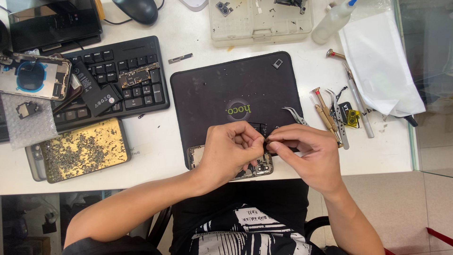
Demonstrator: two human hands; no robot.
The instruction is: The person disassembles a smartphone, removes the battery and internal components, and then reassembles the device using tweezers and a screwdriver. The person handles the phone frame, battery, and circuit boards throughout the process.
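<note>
An opened phone body (pixel 257 171) lies at the near edge of a black work mat (pixel 212 94), mostly hidden under my hands. My left hand (pixel 231 148) rests on it with fingers curled, pinching something small at its fingertips. My right hand (pixel 309 153) meets the left from the right, thumb and forefinger closed on a thin tool or small part (pixel 268 140) right where the fingertips touch. What that small piece is cannot be made out.
Curved tweezers (pixel 295 114) lie on the mat's right edge, with screwdrivers (pixel 326 115) and other tools beyond. A black keyboard (pixel 115 80) carries a battery and circuit board. A yellow tray (pixel 82 148) of screws sits front left. A parts box (pixel 259 19), squeeze bottle (pixel 332 20) and white sheet (pixel 377 61) lie further back.
</note>
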